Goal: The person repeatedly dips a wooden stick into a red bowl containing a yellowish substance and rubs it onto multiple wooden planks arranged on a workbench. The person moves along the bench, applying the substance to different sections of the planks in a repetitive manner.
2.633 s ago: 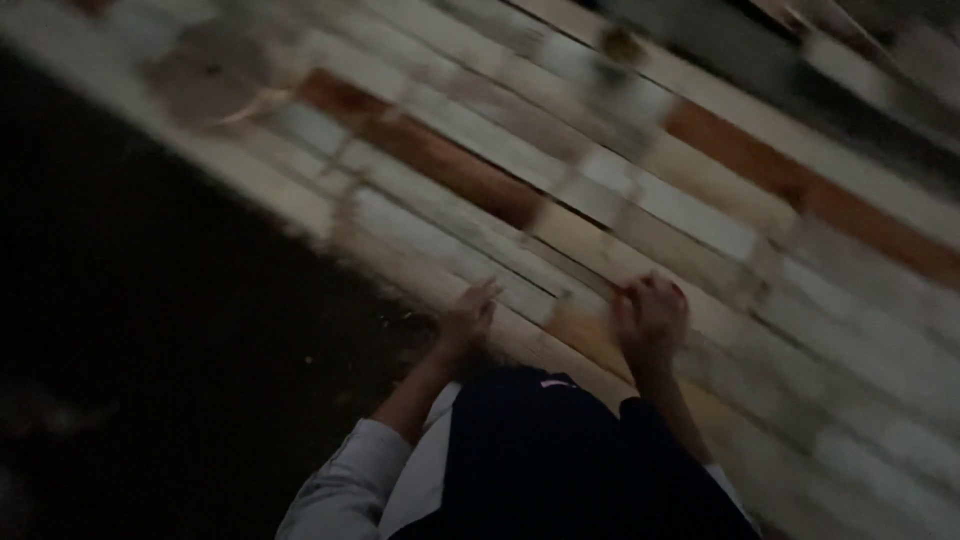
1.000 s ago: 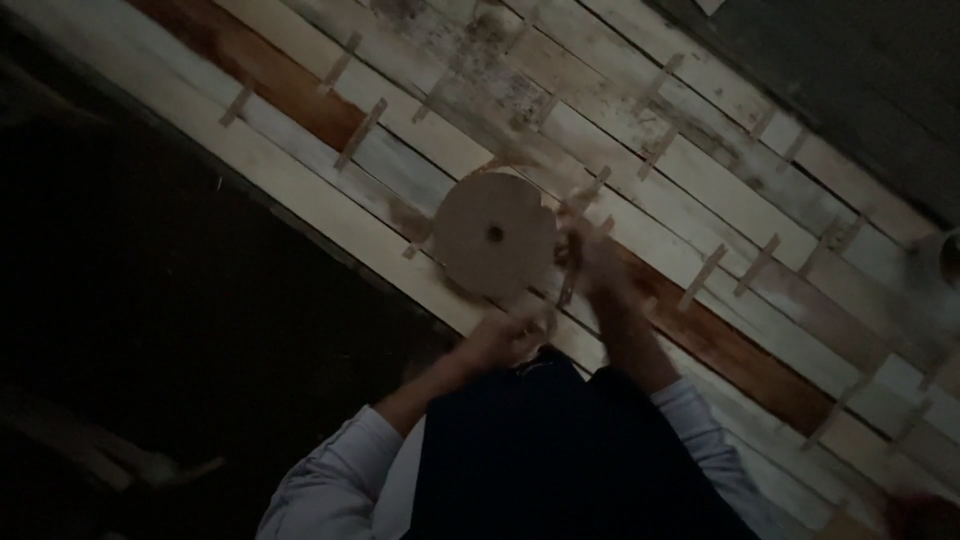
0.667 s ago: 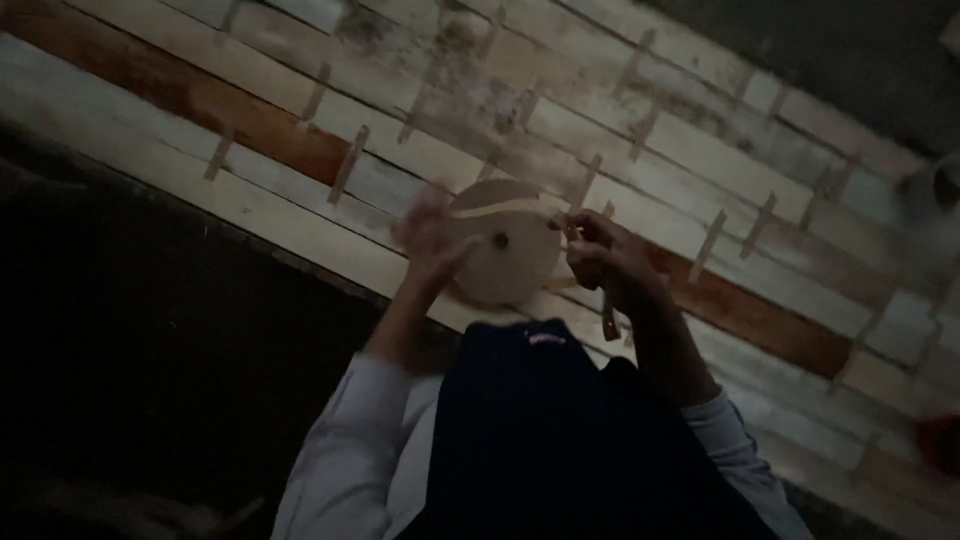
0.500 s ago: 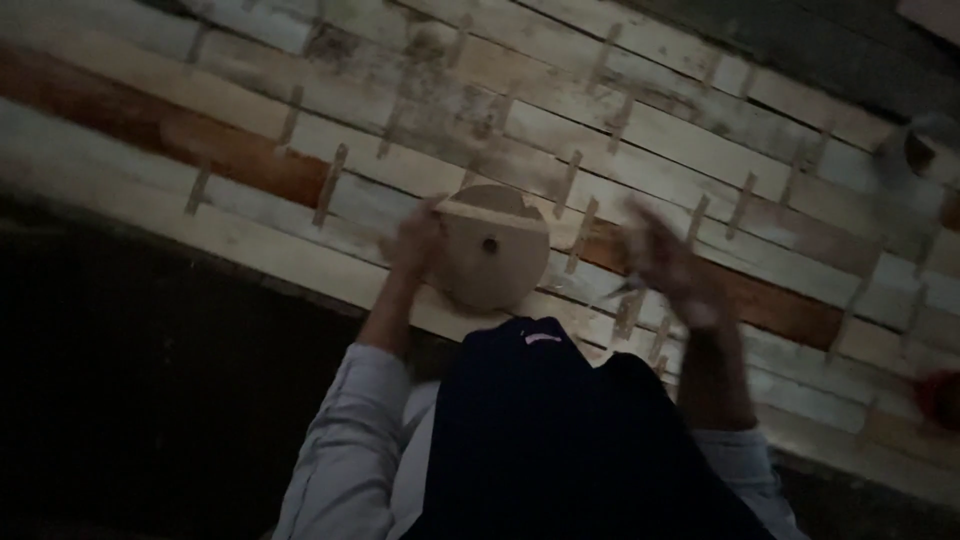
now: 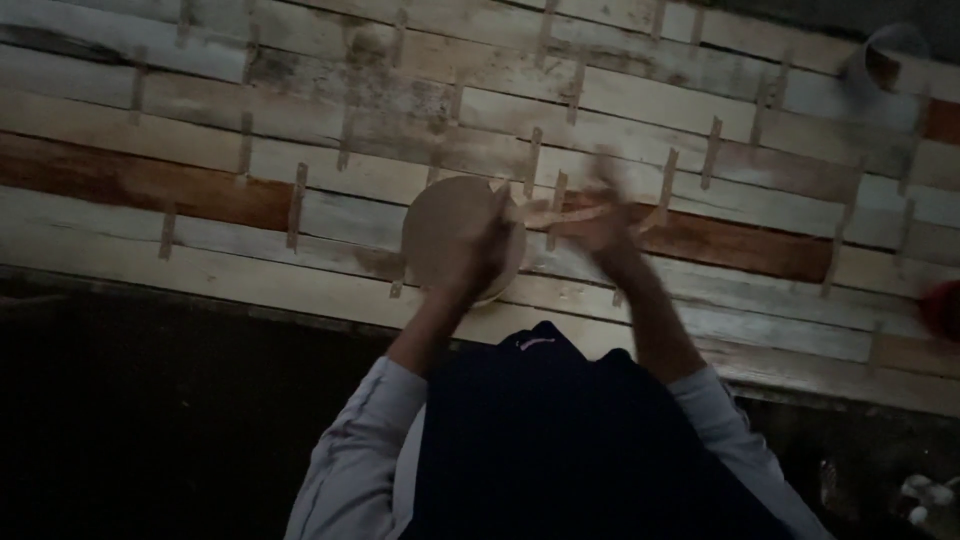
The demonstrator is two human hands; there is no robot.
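Moved: half a second ago my left hand (image 5: 470,262) was at the roll's left edge and my right hand (image 5: 600,225) was out over the boards; now the left lies across the roll's face and the right has come in closer, with a strip stretched between them.
Left hand: closed on the roll (image 5: 455,235), pressing it onto the boards; fingers are dark and blurred, so I can't tell the exact grip.
Right hand: blurred, fingers pinched narrow on the free end of the strip (image 5: 545,212).
Roll: a flat tan disc of tape lying on the pale boards (image 5: 150,120), close to the near edge, just ahead of my body.
Done: many short strips (image 5: 296,205) already sit across the seams between boards, left and right of the roll, up to the far rows.
Left: I judge one more piece is being pulled off; it is not yet torn or stuck down.
Around: a red thing (image 5: 945,308) at the right edge, too dim to name.
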